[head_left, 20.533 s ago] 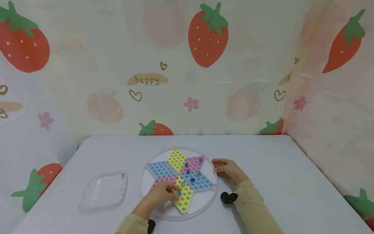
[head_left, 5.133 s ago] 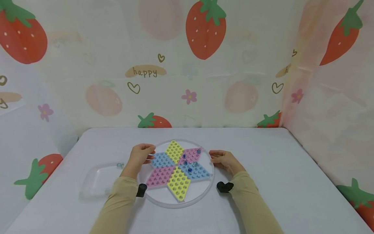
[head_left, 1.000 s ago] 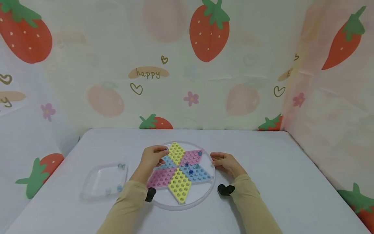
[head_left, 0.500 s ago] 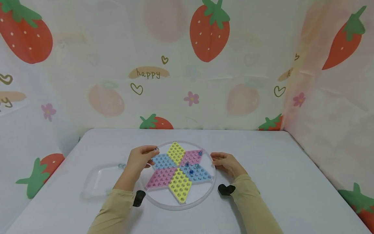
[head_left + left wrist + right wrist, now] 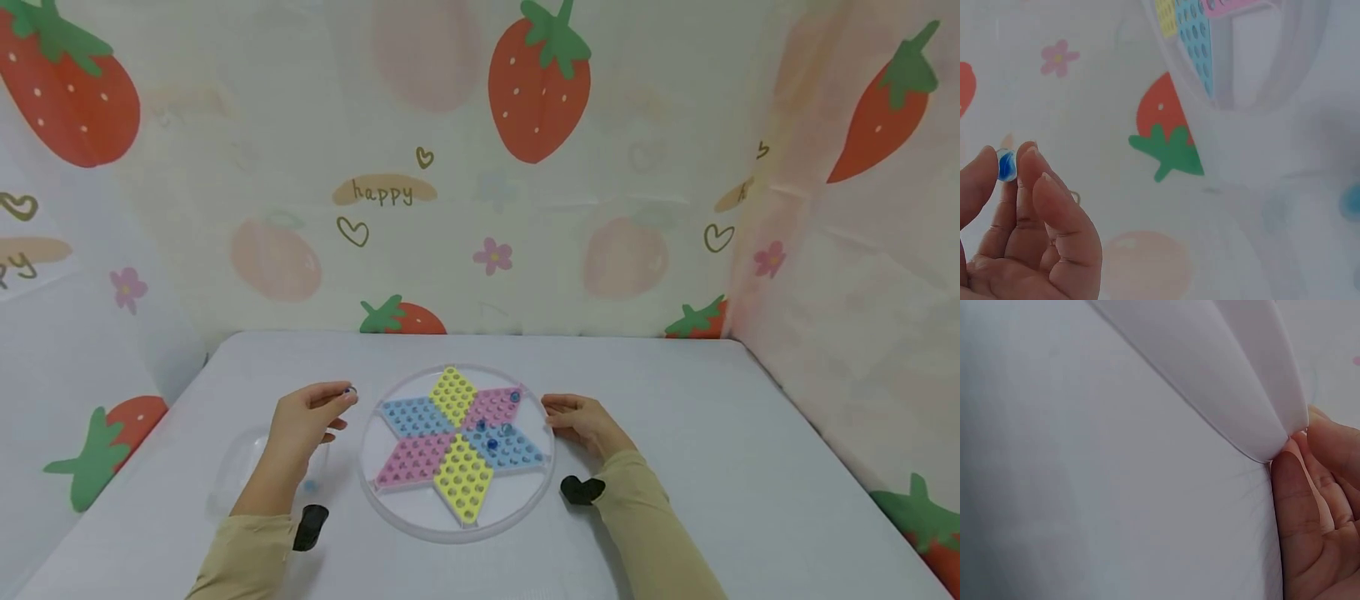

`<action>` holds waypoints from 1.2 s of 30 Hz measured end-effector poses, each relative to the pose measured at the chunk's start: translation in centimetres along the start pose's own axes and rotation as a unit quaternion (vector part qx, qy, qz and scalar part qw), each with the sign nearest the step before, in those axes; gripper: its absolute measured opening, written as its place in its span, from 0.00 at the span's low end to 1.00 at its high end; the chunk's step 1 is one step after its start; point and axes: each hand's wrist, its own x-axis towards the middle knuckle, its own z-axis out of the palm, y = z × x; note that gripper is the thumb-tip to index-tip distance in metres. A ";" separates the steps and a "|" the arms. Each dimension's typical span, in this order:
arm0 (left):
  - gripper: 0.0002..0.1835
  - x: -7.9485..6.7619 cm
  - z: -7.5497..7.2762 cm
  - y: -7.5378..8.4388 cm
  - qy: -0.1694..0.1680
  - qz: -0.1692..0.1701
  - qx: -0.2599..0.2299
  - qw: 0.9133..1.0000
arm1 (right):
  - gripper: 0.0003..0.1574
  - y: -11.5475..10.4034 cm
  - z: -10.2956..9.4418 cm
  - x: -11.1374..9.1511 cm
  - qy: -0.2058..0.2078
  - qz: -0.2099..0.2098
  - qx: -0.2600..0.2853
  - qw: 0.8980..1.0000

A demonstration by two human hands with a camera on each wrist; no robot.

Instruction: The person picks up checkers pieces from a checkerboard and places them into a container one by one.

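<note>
My left hand [image 5: 296,425] is raised left of the board, in front of the clear tray [image 5: 225,475]. Its thumb and fingertips pinch a clear glass marble [image 5: 1007,165] with a blue swirl. A round Chinese checkers board [image 5: 397,525] lies on the table, its star of yellow, pink and blue points full of holes. Several marbles sit in its pink and blue points on the right, one a dark blue marble [image 5: 492,444]. My right hand [image 5: 585,423] holds the board's right rim [image 5: 1254,419], thumb on top and fingers against its outer side.
A light blue marble [image 5: 311,485] shows near the tray's right side; the rest of the tray is partly behind the left forearm. White cloth [image 5: 675,392] covers the table, and a strawberry-print curtain [image 5: 645,167] stands behind it.
Compared with five seconds ago, one marble has left the board's upper right pink point. Over the last second my left hand has carried a marble leftward off the board; the right hand stays put.
</note>
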 end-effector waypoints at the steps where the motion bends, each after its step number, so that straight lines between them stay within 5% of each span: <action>1: 0.24 -0.1 -0.4 -0.2 0.003 -0.003 0.002 1.000 | 0.32 0.0 0.0 0.0 0.001 0.001 0.000 1.000; 13: 0.28 -0.9 -3.8 -2.5 0.032 -0.038 0.006 0.999 | 0.31 0.1 0.0 -0.1 -0.010 -0.006 -0.006 1.000; 22: 0.28 -0.4 -5.6 -4.5 0.051 -0.035 0.060 0.996 | 0.31 -0.1 0.0 -0.1 -0.007 -0.004 -0.005 1.000; 36: 0.26 0.8 -6.8 -6.8 0.028 -0.039 0.101 0.994 | 0.31 -0.2 0.1 -0.2 -0.010 -0.003 -0.006 1.000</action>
